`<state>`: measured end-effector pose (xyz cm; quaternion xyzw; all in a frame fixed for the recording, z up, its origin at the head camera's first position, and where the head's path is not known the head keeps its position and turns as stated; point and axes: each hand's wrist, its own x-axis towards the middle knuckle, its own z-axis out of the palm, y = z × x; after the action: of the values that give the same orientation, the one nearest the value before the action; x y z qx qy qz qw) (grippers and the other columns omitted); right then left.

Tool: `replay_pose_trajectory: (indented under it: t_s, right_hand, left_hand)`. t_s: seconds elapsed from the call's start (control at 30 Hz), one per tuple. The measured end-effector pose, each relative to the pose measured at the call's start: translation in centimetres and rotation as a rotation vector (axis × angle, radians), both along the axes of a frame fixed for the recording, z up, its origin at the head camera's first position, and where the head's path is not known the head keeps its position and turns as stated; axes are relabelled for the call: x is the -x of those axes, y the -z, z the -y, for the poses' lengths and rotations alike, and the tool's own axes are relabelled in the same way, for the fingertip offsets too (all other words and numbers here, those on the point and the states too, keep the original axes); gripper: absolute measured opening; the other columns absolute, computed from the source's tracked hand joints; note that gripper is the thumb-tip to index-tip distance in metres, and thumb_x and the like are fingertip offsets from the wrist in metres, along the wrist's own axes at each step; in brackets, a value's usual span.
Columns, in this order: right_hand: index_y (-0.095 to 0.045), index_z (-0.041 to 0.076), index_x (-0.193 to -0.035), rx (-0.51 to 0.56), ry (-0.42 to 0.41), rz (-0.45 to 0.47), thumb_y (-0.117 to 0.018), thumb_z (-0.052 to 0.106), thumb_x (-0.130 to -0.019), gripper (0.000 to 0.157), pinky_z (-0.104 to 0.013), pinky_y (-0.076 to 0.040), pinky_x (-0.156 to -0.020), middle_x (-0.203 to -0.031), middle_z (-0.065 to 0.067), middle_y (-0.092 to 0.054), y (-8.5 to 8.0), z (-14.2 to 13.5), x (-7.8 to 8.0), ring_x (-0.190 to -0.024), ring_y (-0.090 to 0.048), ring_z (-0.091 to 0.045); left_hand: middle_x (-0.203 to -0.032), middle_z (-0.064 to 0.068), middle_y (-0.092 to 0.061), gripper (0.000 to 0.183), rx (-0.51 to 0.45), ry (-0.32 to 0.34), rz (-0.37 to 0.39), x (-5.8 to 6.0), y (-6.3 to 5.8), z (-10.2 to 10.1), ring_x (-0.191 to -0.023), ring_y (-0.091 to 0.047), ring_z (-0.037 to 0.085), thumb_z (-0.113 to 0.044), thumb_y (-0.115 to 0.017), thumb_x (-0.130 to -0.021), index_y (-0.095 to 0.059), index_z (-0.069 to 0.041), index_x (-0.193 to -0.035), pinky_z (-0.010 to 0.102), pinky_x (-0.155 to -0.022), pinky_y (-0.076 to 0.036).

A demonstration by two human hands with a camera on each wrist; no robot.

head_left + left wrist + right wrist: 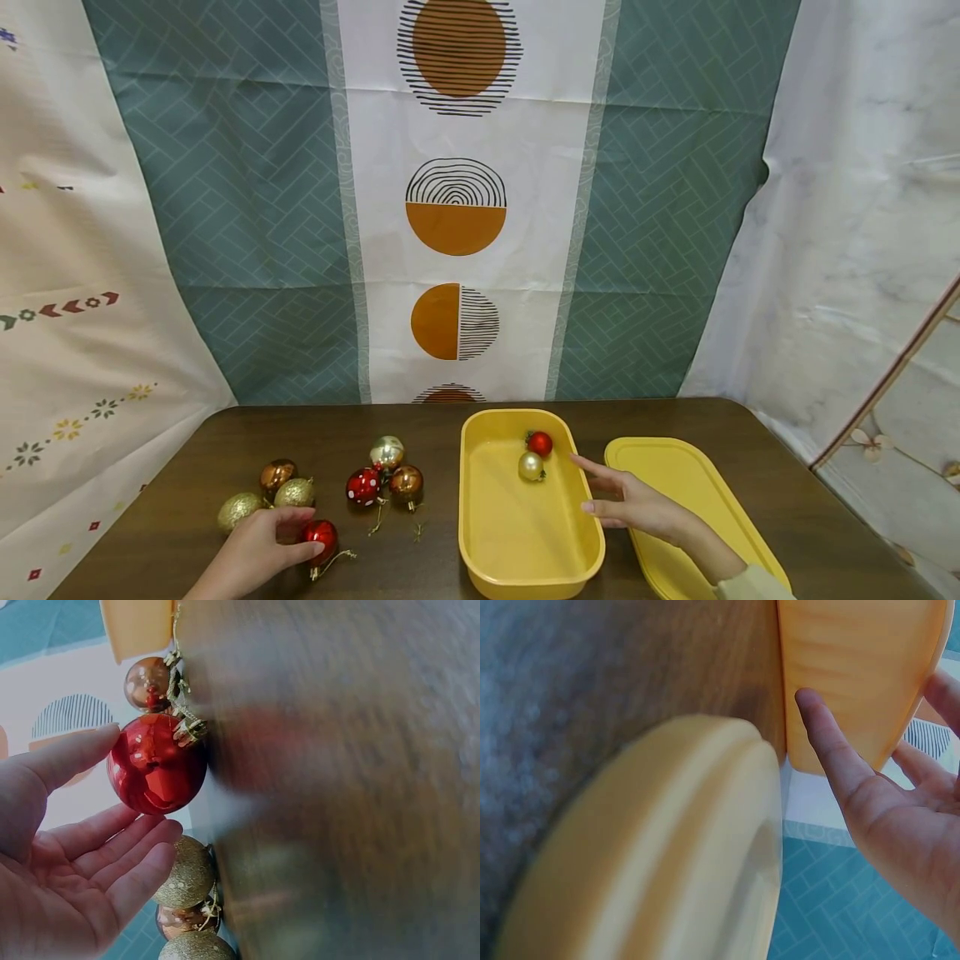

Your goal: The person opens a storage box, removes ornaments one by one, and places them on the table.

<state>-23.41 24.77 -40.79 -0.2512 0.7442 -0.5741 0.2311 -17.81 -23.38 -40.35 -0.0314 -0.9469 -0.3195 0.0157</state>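
My left hand [258,546] has thumb and fingers around a shiny red Christmas bauble [321,540], pinching it close to the table. In the left wrist view the thumb tip meets one side of the red bauble [157,765], and the fingertips lie at its opposite side. Behind this hand are gold glitter baubles [240,510] and a copper bauble [278,477]. At the right rim of a yellow container [498,533], my right hand [645,504] extends its fingers along the outer wall. Inside lie a small red bauble [539,442] and a small gold bauble [532,466].
A cluster in the middle holds a polka-dot red bauble [363,486], a pale gold bauble [387,452] and a brown bauble [407,486]. The yellow lid [675,475] lies right of the container, under my right forearm. A patterned curtain [270,208] hangs behind the table.
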Motion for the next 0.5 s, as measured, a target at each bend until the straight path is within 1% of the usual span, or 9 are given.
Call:
replay_pose_trajectory:
  t_s: [0.1,0.23,0.33,0.43,0.5]
  right_hand:
    - [-0.010,0.005,-0.146,0.002,-0.002,0.003,-0.049,0.014,-0.094,0.065,-0.043,-0.048,-0.083,-0.135,-0.040,-0.024,0.00,-0.02,0.02,-0.108,-0.054,-0.033]
    - [-0.009,0.005,-0.146,0.003,0.000,0.005,-0.048,0.014,-0.095,0.065,-0.044,-0.048,-0.084,-0.135,-0.041,-0.023,-0.05,0.01,-0.04,-0.109,-0.053,-0.034]
    - [-0.009,0.005,-0.146,0.003,0.000,0.004,-0.048,0.014,-0.095,0.065,-0.044,-0.048,-0.083,-0.135,-0.041,-0.023,-0.07,0.02,-0.08,-0.108,-0.054,-0.034]
    - [-0.010,0.005,-0.146,0.002,0.001,0.002,-0.048,0.014,-0.094,0.065,-0.043,-0.048,-0.083,-0.135,-0.041,-0.023,-0.05,0.01,-0.06,-0.108,-0.054,-0.033]
    - [-0.010,0.005,-0.146,0.001,0.001,0.003,-0.048,0.014,-0.094,0.065,-0.043,-0.048,-0.083,-0.135,-0.041,-0.024,-0.04,-0.02,-0.03,-0.108,-0.054,-0.033]
  left_hand:
    - [-0.096,0.011,-0.067,0.045,-0.008,0.024,-0.009,-0.07,0.06,0.13,-0.086,-0.064,0.020,-0.025,-0.078,-0.069,-0.065,0.003,-0.103,0.030,-0.072,-0.049]
    - [-0.095,0.011,-0.068,0.047,-0.024,0.020,0.001,-0.15,0.11,0.18,-0.086,-0.064,0.021,-0.026,-0.079,-0.067,-0.066,0.002,-0.103,0.030,-0.072,-0.049]
    - [-0.096,0.011,-0.067,0.047,-0.025,0.011,0.009,-0.17,0.05,0.10,-0.087,-0.064,0.022,-0.026,-0.079,-0.067,-0.065,0.002,-0.103,0.033,-0.074,-0.050]
    - [-0.099,0.013,-0.067,0.048,-0.010,0.014,0.000,-0.20,-0.30,-0.10,-0.089,-0.064,0.024,-0.026,-0.078,-0.067,-0.065,0.002,-0.104,0.036,-0.075,-0.050]
    - [-0.101,0.014,-0.066,0.049,-0.007,0.014,-0.011,-0.17,-0.78,-0.45,-0.091,-0.063,0.025,-0.026,-0.078,-0.068,-0.064,0.003,-0.105,0.037,-0.076,-0.050]
